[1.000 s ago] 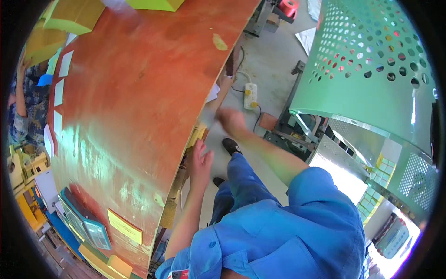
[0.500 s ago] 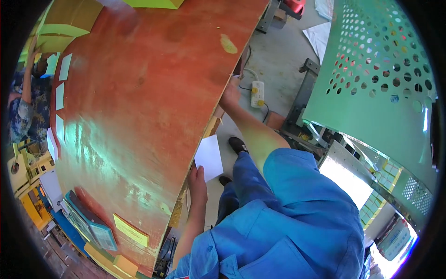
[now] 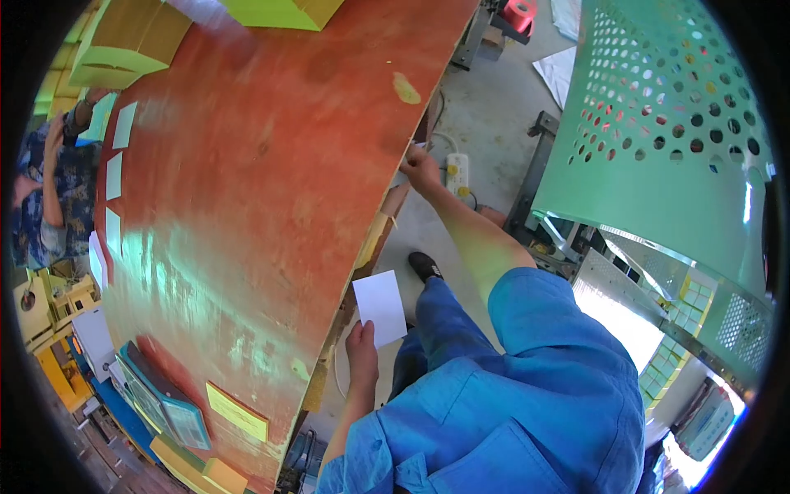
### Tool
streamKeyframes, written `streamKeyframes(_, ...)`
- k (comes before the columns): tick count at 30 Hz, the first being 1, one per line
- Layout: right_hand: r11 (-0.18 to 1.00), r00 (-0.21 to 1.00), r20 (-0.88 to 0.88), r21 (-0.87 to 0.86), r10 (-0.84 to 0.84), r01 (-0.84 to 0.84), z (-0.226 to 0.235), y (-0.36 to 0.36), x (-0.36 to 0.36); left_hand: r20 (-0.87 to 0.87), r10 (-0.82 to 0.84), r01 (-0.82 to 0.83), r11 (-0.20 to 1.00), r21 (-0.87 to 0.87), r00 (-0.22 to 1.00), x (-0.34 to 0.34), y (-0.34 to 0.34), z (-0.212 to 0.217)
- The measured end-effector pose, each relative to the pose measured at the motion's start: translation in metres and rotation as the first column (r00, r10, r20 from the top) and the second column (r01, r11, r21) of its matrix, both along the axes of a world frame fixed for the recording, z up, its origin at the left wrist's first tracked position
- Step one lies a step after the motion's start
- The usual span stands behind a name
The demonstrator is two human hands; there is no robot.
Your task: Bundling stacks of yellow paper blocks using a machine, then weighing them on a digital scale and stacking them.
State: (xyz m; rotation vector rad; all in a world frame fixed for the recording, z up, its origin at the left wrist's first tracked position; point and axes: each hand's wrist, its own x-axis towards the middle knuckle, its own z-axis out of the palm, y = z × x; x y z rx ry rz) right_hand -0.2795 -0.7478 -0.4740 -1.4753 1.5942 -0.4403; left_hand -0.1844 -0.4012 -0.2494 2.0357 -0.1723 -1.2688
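While another person in a dark patterned shirt [image 3: 45, 193] sits at the far left by a row of small white paper slips [image 3: 111, 177], the big reddish-brown wooden tabletop [image 3: 247, 214] fills the middle, with a small digital scale [image 3: 164, 403] and a yellow card [image 3: 237, 412] lying near its lower end. Just past the table's near edge, the left hand [image 3: 360, 350] pinches a blank white rectangular card [image 3: 380, 306] by its lower corner, fingers closed on it, holding it upright over the floor beside a black shoe [image 3: 425, 265]. It looks light, thin and bendable, easily creased; an edge pinch suits it. Further right, the right hand [image 3: 421, 170] reaches to the table's edge, fingers curled, though around what I cannot tell. A perforated green metal panel [image 3: 666, 123] stands rightmost.
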Motion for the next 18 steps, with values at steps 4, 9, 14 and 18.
streamKeyframes(4, 0.998, 0.994, -0.095, -0.022, 0.062, -0.064, 0.021, -0.003, -0.012, -0.06, -0.056, 0.054, 0.998, -0.032, 0.997, -0.015, -0.011, 0.012)
streamKeyframes(9, 0.995, 0.981, -0.168, -0.047, -0.094, 0.087, 0.07, 0.001, -0.011, 0.041, -0.323, 0.325, 0.943, -0.066, 0.946, -0.011, -0.012, 0.034)
streamKeyframes(14, 0.965, 0.965, -0.18, -0.215, -0.189, 0.149, 0.108, 0.055, -0.056, 0.583, -0.491, 0.723, 0.638, -0.267, 0.648, 0.003, -0.016, 0.108)
streamKeyframes(18, 0.95, 0.992, -0.118, -0.311, -0.052, 0.013, 0.143, 0.159, -0.109, 0.396, -0.32, 0.499, 0.69, -0.525, 0.86, 0.03, -0.022, 0.162)
